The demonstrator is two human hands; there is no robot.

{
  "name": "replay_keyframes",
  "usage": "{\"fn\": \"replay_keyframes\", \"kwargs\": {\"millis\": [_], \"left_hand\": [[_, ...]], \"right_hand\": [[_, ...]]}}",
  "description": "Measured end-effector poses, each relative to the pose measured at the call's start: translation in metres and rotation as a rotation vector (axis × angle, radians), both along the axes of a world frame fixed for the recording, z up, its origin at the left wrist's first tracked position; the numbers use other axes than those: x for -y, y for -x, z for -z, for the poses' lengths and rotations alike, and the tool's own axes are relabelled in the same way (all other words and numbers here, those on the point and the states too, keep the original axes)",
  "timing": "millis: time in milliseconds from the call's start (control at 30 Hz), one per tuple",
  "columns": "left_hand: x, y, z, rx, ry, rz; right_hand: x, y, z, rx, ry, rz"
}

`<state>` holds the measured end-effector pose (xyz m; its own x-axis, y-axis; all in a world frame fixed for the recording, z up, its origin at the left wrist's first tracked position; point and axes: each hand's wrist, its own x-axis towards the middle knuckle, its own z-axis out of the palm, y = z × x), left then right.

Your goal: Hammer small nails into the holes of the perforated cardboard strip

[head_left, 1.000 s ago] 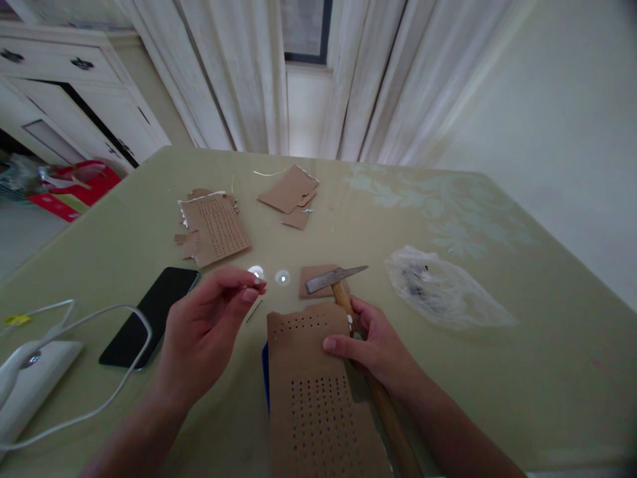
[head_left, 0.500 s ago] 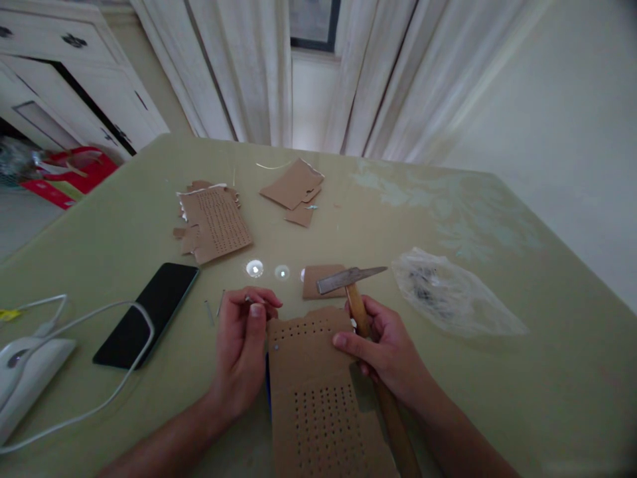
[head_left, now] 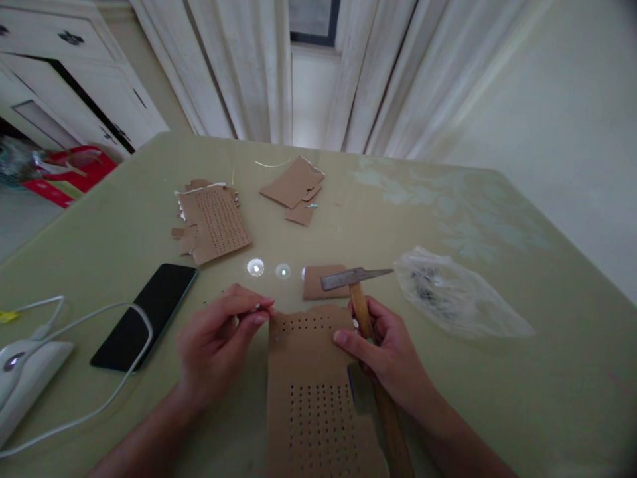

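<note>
Cardboard sheet [head_left: 313, 385] flat on green worktop [head_left: 497, 372], near centre, largest piece of the work. Punched already: a row of holes along the far edge and a dense grid lower down; between them a bare band, seemingly not yet pierced. Further off, left, another perforated cardboard piece [head_left: 212, 222], apparently finished; plain scraps [head_left: 294, 186] beyond. Right, clear plastic bag [head_left: 455, 292]. Left, dark phone [head_left: 144, 315], white cable [head_left: 89, 411]. Hammer [head_left: 365, 312], wooden handle clamped in right hand [head_left: 388, 352], thumb pressing the sheet's right edge, head hovering just past the far edge. Left hand [head_left: 219, 342], fingertips pinched together on small nail [head_left: 257, 307], at the sheet's far left corner.
</note>
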<state>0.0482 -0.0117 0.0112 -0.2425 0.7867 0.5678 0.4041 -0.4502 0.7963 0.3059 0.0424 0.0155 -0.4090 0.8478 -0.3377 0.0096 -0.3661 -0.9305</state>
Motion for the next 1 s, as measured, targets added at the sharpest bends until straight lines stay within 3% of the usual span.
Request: {"fn": "replay_keyframes", "kwargs": {"millis": [200, 400, 1000], "left_hand": [[0.002, 0.02, -0.017, -0.141, 0.07, 0.234], [0.0, 0.02, -0.016, -0.194, 0.081, 0.375], [-0.002, 0.023, -0.022, -0.231, 0.096, 0.442]], "right_hand": [[0.002, 0.002, -0.004, 0.063, -0.006, 0.031], [0.002, 0.001, -0.007, 0.081, -0.01, 0.028], [0.0, 0.002, -0.007, 0.102, -0.029, 0.024]]}}
